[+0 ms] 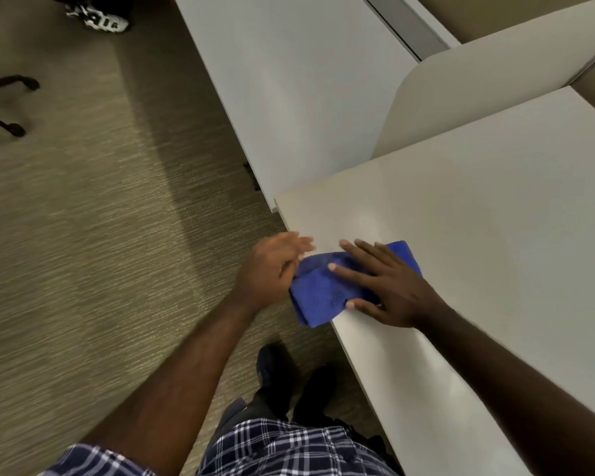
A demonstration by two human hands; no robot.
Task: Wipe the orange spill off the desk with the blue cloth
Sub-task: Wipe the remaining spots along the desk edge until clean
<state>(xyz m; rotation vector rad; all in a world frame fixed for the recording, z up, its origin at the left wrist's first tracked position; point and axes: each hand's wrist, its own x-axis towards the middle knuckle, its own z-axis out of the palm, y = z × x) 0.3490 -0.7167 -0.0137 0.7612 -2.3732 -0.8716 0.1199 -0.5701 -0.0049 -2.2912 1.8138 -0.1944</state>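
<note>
The blue cloth (pixel 327 290) lies folded at the left edge of the white desk (pixel 478 207), part of it hanging past the edge. My right hand (pixel 382 283) presses flat on the cloth with fingers spread. My left hand (pixel 272 266) is beside the desk edge, cupped against the cloth's overhanging left end; its fingers look loosely apart. No orange spill shows on the bare desk surface; anything under the cloth is hidden.
A second white desk (pixel 299 80) stands beyond, with a curved beige divider panel (pixel 461 94) between the two. Carpet floor (pixel 83 235) spreads to the left, with chair legs on castors (pixel 7 104) and a sneaker (pixel 100 15) at the far left.
</note>
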